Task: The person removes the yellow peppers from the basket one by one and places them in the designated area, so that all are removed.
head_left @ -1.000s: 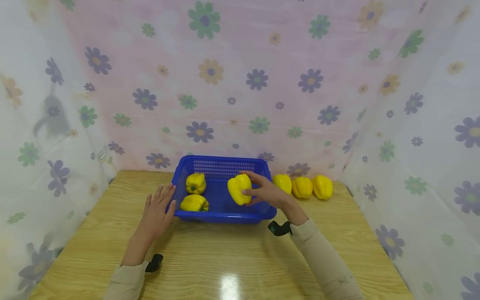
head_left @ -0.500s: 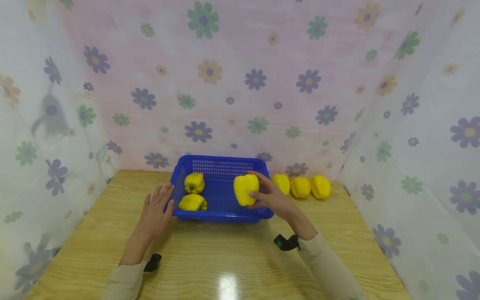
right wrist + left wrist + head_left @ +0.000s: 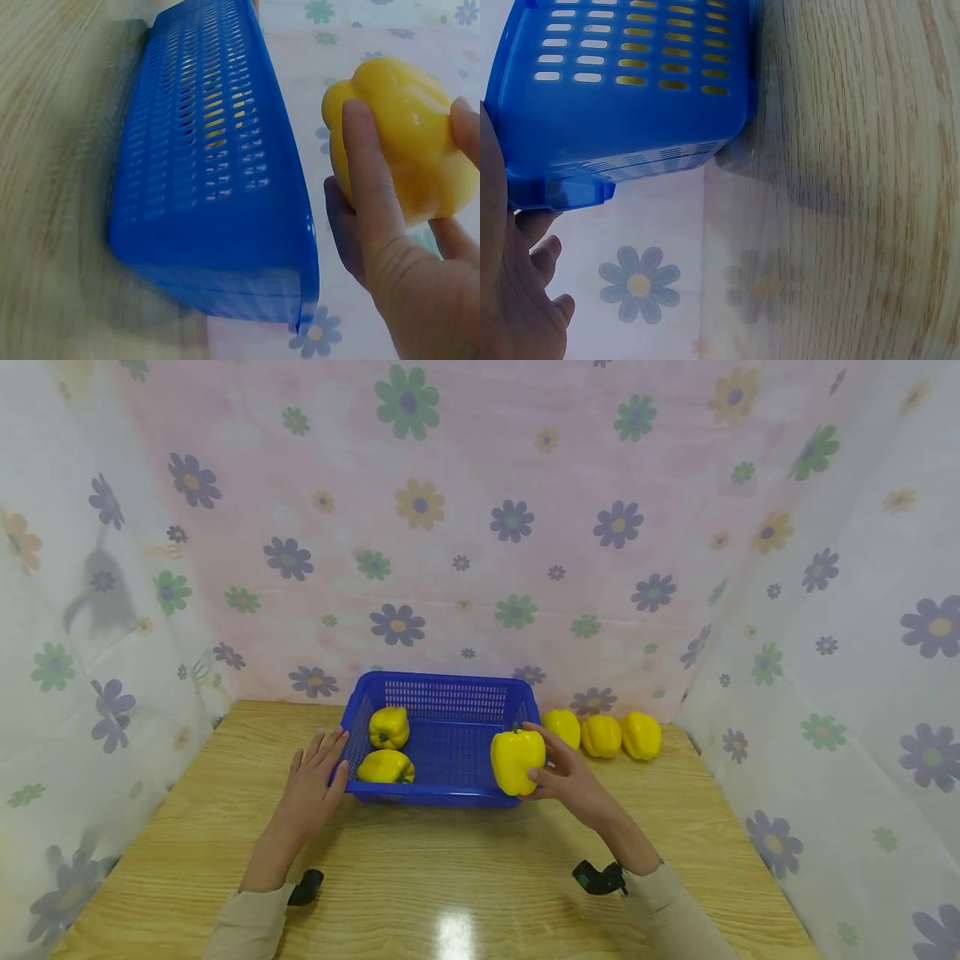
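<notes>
A yellow bell pepper, stem up, is in my right hand, above the front right corner of a blue plastic basket. In the right wrist view, fingers and thumb grip the pepper from its sides, clear of the basket rim. My left hand rests against the basket's left rim with its fingers extended. Inside the basket, at its left end, lie two more yellow bell peppers, one behind and one in front.
Three yellow peppers stand in a row right of the basket: the left one, the middle one and the right one. A flowered cloth hangs behind and beside the wooden table.
My right hand has carried the pepper rightward and nearer to me, from over the basket's middle to its front right corner, turning it stem up. My left hand stays at the rim.
</notes>
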The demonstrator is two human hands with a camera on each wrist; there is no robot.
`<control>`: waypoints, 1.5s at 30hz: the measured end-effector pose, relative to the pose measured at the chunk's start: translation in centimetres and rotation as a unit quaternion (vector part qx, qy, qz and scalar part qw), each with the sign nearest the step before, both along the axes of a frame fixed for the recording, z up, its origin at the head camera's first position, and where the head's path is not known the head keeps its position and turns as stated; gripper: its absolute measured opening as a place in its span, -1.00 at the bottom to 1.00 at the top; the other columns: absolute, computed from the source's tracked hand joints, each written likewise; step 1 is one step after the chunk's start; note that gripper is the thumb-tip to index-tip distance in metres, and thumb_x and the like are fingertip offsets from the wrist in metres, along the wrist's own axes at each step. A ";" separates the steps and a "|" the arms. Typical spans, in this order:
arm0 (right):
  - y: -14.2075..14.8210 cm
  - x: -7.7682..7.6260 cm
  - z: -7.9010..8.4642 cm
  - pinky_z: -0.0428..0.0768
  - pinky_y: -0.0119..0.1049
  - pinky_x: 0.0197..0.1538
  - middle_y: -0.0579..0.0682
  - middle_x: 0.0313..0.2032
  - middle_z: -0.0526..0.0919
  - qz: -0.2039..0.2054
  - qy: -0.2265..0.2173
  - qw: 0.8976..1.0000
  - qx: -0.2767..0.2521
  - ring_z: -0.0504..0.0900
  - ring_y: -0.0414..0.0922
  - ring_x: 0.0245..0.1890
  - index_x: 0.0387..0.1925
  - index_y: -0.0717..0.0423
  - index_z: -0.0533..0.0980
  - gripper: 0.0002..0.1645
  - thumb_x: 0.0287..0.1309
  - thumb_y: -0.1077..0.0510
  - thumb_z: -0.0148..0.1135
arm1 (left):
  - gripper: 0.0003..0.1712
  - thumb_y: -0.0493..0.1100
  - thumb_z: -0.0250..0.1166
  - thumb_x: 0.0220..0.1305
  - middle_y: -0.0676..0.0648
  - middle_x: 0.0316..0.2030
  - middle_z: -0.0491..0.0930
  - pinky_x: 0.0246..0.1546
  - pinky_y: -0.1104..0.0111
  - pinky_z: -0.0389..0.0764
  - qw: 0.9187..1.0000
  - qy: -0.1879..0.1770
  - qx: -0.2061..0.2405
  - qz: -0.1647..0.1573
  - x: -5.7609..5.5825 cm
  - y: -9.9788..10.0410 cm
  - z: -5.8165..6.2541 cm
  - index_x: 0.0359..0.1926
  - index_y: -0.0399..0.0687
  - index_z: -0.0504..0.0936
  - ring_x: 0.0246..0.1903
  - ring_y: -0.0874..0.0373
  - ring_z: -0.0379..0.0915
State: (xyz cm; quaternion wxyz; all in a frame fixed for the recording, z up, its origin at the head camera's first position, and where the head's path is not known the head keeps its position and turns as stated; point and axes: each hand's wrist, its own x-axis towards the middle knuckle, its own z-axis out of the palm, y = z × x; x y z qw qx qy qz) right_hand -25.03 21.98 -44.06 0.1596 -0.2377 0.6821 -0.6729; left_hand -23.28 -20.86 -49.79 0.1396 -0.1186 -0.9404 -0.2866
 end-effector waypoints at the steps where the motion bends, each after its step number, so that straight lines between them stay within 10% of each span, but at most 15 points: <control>1: 0.3 0.2 -0.2 0.70 0.09 0.03 0.32 0.49 0.13 0.001 0.001 1.000 -0.002 0.61 0.04 0.20 0.62 -0.06 0.00 -0.16 0.47 0.23 0.13 | -0.37 -0.06 -0.07 0.62 -0.26 0.55 0.11 0.45 -0.36 -0.22 1.000 0.000 0.001 0.000 0.0 0.0 -0.1 0.57 -0.20 0.15 0.57 -0.31 -0.21; 21: 6.7 3.4 -3.7 0.72 -0.05 0.04 -0.07 0.35 0.38 0.023 0.018 0.998 -0.058 0.63 -0.08 0.16 0.62 0.05 -0.07 -0.17 0.48 0.39 -0.03 | -0.36 -0.09 -0.06 0.61 -0.26 0.56 0.09 0.45 -0.36 -0.22 1.000 -0.005 0.007 -0.004 0.1 0.2 -0.1 0.58 -0.21 0.14 0.56 -0.34 -0.19; 45: 10.3 1.3 -4.8 0.65 0.11 0.12 -0.16 0.31 0.38 -0.016 -0.032 0.999 -0.003 0.62 -0.15 0.17 0.63 0.06 -0.14 -0.21 0.56 0.29 -0.09 | -0.36 -0.06 -0.05 0.62 -0.24 0.57 0.08 0.44 -0.37 -0.21 1.000 -0.007 0.014 -0.005 -0.2 -0.2 -0.3 0.58 -0.17 0.13 0.58 -0.30 -0.21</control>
